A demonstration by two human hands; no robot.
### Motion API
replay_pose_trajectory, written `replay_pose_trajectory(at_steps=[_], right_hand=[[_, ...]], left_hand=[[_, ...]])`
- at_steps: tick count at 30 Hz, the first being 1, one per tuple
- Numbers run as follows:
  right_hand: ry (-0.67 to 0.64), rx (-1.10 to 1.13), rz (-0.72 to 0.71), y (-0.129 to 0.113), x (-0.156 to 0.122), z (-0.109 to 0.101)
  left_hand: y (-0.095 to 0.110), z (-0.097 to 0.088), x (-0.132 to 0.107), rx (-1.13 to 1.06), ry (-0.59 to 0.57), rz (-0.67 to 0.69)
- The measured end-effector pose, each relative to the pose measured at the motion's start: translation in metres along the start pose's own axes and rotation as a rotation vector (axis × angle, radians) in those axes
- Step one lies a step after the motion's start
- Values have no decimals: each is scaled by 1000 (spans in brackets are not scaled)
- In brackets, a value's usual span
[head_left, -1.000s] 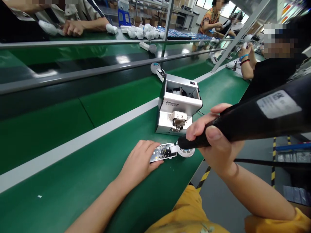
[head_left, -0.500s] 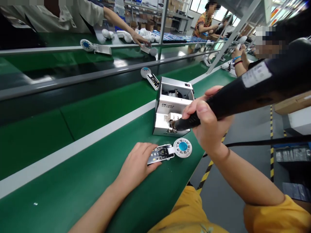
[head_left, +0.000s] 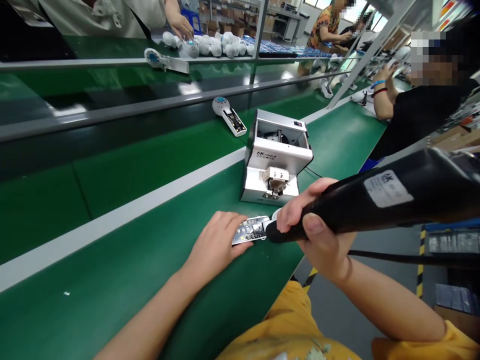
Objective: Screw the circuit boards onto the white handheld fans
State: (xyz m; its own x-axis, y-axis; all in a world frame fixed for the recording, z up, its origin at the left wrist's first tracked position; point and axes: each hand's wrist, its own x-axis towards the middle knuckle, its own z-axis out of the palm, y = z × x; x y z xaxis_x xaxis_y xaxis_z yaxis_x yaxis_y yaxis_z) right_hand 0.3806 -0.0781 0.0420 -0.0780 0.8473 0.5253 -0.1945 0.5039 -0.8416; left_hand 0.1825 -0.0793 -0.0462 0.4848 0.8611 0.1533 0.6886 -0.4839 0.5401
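Observation:
My left hand [head_left: 215, 245] lies on the green belt, its fingers pressed on the near end of a small white device with an exposed circuit board [head_left: 250, 229]. My right hand [head_left: 318, 230] is wrapped round a black electric screwdriver [head_left: 378, 202], whose tip rests on the far end of that board and hides the device's round head. A silver screw feeder box [head_left: 277, 162] stands just behind the board.
Another device of the same kind [head_left: 228, 114] lies on the belt beyond a white stripe [head_left: 150, 205]. A third one [head_left: 165, 61] sits on the raised rail near a pile of white parts [head_left: 215, 47]. Co-workers work across the line and at the right [head_left: 416, 110].
The screwdriver tip has come down from the feeder box's outlet to the circuit board. The device on the far belt has shifted left. My left hand has stayed on the board.

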Motion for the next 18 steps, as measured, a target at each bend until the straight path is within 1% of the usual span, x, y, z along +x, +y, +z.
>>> replay_pose_trajectory(at_steps=[5, 9, 11, 13, 15, 17, 18], right_hand=[[-1, -97, -11, 8, -5, 1], [-15, -162, -15, 17, -13, -3], [-24, -186, -6, 17, -14, -5], [-17, -203, -4, 11, -7, -4], [28, -190, -41, 1, 8, -2], [140, -137, -119, -10, 29, 1], [223, -99, -168, -14, 40, 3]], left_hand=[[3, -4, -1, 35, -38, -9], [6, -4, 0, 50, -44, -24], [6, -3, 0, 46, -47, -25], [5, -6, -1, 32, -49, -19], [2, -14, -3, 0, -43, -22], [-4, -23, -7, -44, -70, -41], [-7, -27, -9, -65, -97, -52]])
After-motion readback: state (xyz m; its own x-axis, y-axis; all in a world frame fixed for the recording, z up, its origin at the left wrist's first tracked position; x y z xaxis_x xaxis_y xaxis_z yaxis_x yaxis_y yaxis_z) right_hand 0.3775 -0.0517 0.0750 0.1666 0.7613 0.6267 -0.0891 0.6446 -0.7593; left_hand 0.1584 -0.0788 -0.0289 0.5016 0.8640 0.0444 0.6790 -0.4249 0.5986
